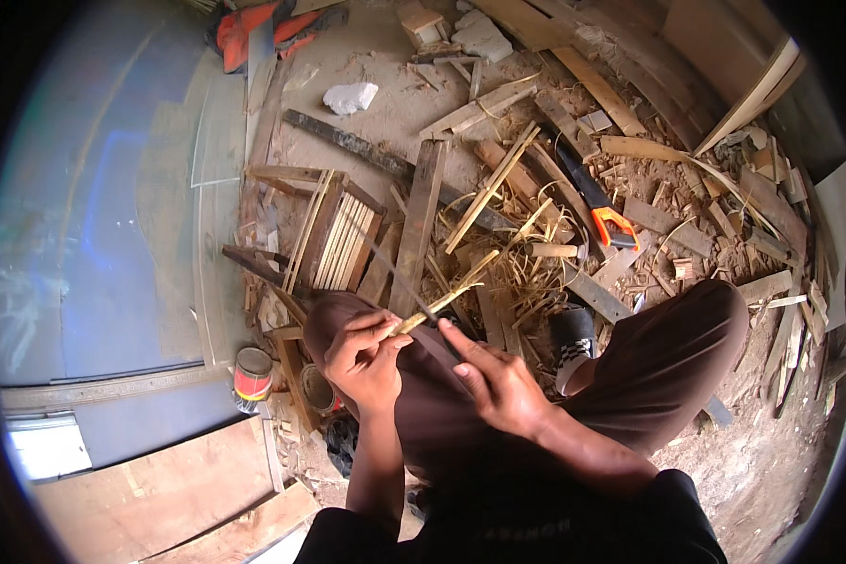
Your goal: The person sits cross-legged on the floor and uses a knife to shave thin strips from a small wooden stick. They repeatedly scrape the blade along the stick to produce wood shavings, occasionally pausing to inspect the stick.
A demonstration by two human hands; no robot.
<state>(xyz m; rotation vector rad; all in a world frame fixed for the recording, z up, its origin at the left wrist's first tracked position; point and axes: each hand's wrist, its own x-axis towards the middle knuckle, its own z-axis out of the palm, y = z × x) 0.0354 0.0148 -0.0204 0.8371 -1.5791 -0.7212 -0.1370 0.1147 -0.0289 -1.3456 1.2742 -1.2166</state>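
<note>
In the middle of the head view, my left hand (pixel 365 365) pinches the near end of a split bamboo strip (pixel 462 285), which slants away to the upper right. My right hand (pixel 509 387) is closed around the handle of a long, thin-bladed knife (pixel 399 274). Its grey blade points to the upper left and crosses the strip close to my left fingers. Thin shavings curl off the strip's side. Both hands are above my lap, over my brown trousers (pixel 672 348). My right fingers cover most of the knife's handle.
Beyond my knees lie wood planks (pixel 418 226) and bamboo shavings (pixel 526 282). A handsaw (pixel 616 226) with an orange-and-black handle rests among scraps at right. Left of centre stands a wooden frame with pale bamboo slats (pixel 348 242). A paint can (pixel 252 376) sits beside blue-grey sheets (pixel 113 216).
</note>
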